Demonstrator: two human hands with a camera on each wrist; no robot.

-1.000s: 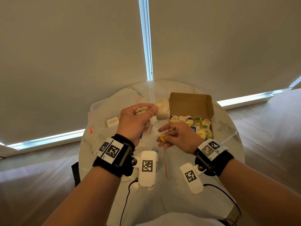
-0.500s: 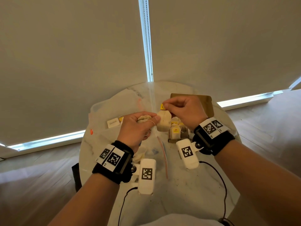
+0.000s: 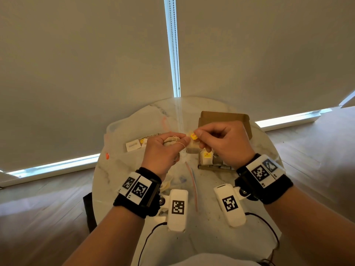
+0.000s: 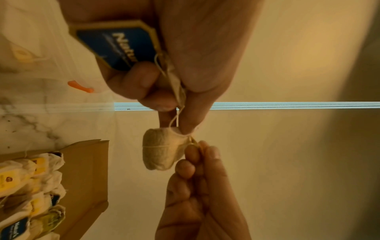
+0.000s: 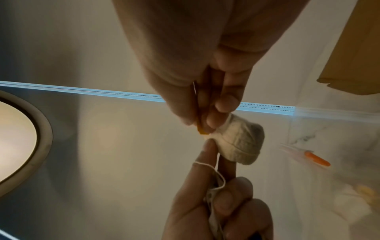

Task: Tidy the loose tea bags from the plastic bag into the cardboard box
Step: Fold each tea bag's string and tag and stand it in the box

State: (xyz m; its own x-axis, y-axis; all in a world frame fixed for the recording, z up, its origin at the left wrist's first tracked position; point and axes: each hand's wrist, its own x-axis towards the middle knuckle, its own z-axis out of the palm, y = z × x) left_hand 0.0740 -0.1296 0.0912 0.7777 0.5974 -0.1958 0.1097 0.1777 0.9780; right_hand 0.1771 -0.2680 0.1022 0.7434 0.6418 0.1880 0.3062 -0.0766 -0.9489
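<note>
We hold both hands up over the table, close together. Our right hand pinches the yellow tag of a tea bag, which hangs wound in its string between the hands. Our left hand grips another bag with a blue tag, its thumb touching the string. The box, part-filled with bags, sits under our right hand; the plastic bag lies left.

Two hands, one cardboard box, one plastic bag.
</note>
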